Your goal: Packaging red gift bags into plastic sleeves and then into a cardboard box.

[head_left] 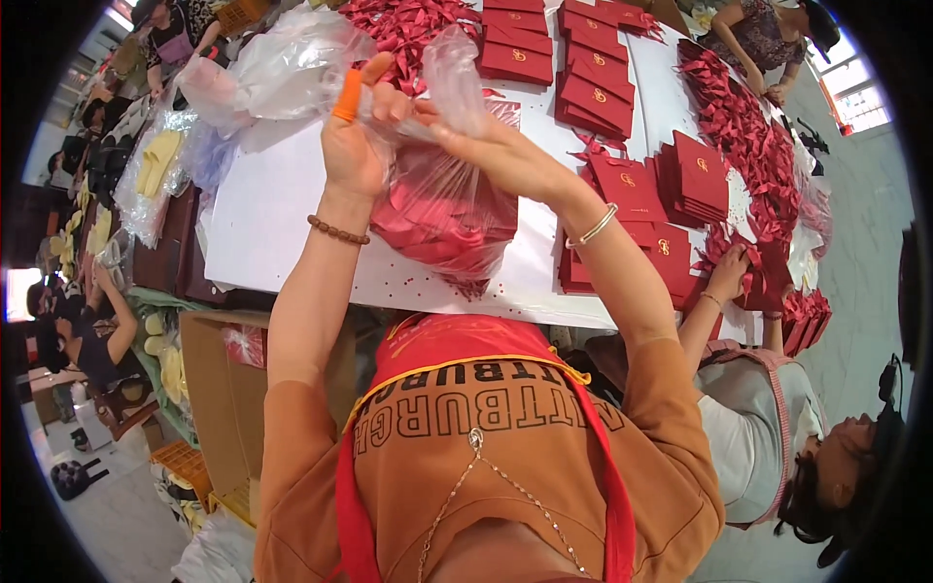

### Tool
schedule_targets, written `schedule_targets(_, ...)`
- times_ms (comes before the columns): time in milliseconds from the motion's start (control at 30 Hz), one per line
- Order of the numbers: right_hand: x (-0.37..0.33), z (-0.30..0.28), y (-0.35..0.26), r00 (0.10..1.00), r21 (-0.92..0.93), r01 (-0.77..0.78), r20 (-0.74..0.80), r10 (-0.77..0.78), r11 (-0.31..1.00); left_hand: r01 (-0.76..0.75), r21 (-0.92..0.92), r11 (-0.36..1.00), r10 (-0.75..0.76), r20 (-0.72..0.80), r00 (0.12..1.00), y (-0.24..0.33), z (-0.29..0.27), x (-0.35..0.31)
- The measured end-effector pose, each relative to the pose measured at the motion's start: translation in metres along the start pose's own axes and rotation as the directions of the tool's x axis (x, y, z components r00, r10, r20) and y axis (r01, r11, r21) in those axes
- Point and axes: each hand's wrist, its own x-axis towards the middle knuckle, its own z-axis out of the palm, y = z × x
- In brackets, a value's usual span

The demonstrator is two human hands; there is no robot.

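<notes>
A clear plastic bag bulges with red ribbon-like pieces at the table's near edge, right in front of me. My left hand is closed on the gathered neck of this bag, and an orange cover sits on one of its digits. From the other side my right hand pinches the same neck, its fingers pointing left toward the left hand. The bag's loose mouth stands up above both hands. Where the fingers meet, the twisted film partly hides the fingertips.
On the white table lie red pouches in stacks, a red ribbon heap and crumpled plastic bags. At right, a co-worker's hand handles red ribbons. A cardboard box stands below the table's left edge. Other people work around.
</notes>
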Motion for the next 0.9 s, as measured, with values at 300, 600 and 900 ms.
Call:
schedule_targets(300, -0.008, -0.004, -0.006, 0.977, 0.451, 0.205, -0.152, -0.152, 0.869, -0.173, 0.051, 0.984, 0.180, -0.355, 0.917, -0.004, 0.005, -0.003)
schedule_targets(600, -0.007, 0.000, -0.011, 0.955, 0.585, -0.036, -0.220, 0.201, 0.810, -0.040, 0.262, 0.964, 0.078, -0.138, 0.987, -0.016, 0.015, 0.000)
schedule_targets(900, 0.002, -0.004, -0.020, 0.962, 0.170, -0.265, -0.022, 0.273, 0.949, 0.128, 0.474, 0.871, 0.119, -0.457, 0.881, -0.032, 0.040, 0.003)
